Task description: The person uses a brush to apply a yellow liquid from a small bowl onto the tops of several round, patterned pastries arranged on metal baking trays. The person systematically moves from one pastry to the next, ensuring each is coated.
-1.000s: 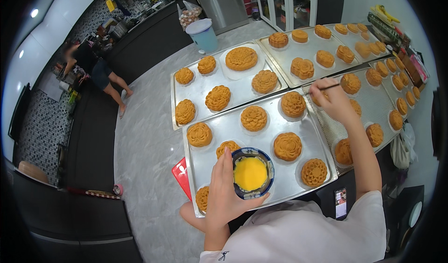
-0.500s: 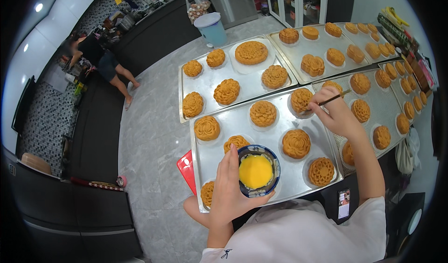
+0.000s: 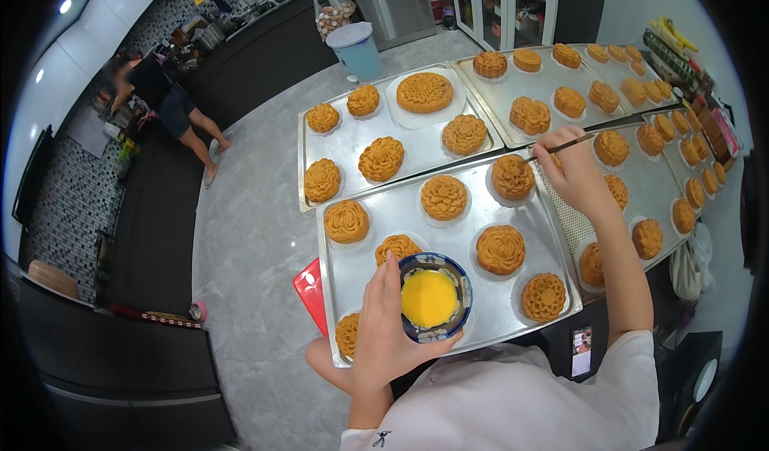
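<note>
Wrapped around a small blue-and-white bowl (image 3: 466, 295) of yellow liquid, likely beaten egg (image 3: 430, 299), is my left hand (image 3: 383, 323). The bowl is held above the near metal tray (image 3: 376, 275), hiding part of it. My right hand (image 3: 565, 167) pinches a thin dark brush (image 3: 565, 144); its tip is at the right edge of a mooncake (image 3: 513, 177) at the tray's far right. Other golden patterned mooncakes, such as one in the middle right (image 3: 501, 250) and one at the near right (image 3: 543, 296), sit on round papers.
More trays of mooncakes adjoin at the back (image 3: 320, 148), back right (image 3: 513, 122) and right (image 3: 633, 191). A phone (image 3: 581, 352) lies by the tray's near edge. A red object (image 3: 311, 295) juts out at left. Another person (image 3: 164, 102) stands at the far-left counter; a blue bin (image 3: 356, 54) is behind.
The brush has shifted from over the mooncake's right side to its upper right edge, and my right hand has turned slightly. The whole view has shifted a little; the bowl stays in my left hand.
</note>
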Demonstrator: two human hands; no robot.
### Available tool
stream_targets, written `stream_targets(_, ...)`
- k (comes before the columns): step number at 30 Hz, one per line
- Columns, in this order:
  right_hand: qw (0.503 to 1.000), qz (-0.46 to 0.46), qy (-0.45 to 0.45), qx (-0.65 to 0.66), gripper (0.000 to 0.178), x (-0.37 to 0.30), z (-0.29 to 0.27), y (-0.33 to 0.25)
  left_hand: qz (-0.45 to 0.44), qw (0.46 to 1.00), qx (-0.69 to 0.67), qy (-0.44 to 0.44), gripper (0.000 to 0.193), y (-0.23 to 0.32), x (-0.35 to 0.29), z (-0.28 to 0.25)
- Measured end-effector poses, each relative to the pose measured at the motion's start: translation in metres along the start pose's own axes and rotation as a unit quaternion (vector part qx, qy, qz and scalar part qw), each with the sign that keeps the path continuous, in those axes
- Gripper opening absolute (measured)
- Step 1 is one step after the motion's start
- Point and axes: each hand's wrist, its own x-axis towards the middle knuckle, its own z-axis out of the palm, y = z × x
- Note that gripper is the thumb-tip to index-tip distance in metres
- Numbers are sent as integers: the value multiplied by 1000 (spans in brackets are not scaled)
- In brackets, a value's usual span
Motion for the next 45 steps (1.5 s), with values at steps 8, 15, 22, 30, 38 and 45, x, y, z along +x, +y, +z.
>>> stream_targets(8, 998, 32, -29, 41, 20, 11, 4, 9, 5, 1000, 6, 14, 141, -2, 3, 0)
stream_targets(15, 982, 38, -125, 134, 22, 21, -3, 2, -9, 1000, -2, 14, 141, -8, 3, 0)
stream_targets(22, 981, -47, -150, 117, 22, 19, -9, -14, -24, 1000, -14, 14, 134, -4, 3, -2)
stream_targets(30, 994, 3, -94, 53, 23, 33, -4, -3, -10, 1000, 8, 17, 143, -6, 5, 1)
stream_targets(38, 992, 10, -115, 51, 28, 42, 5, 3, -35, 999, -20, 23, 135, -1, 3, 2)
stream_targets(45, 993, -39, -97, 48, 32, 35, 15, 8, -39, 998, -32, 35, 133, 2, 3, 4)
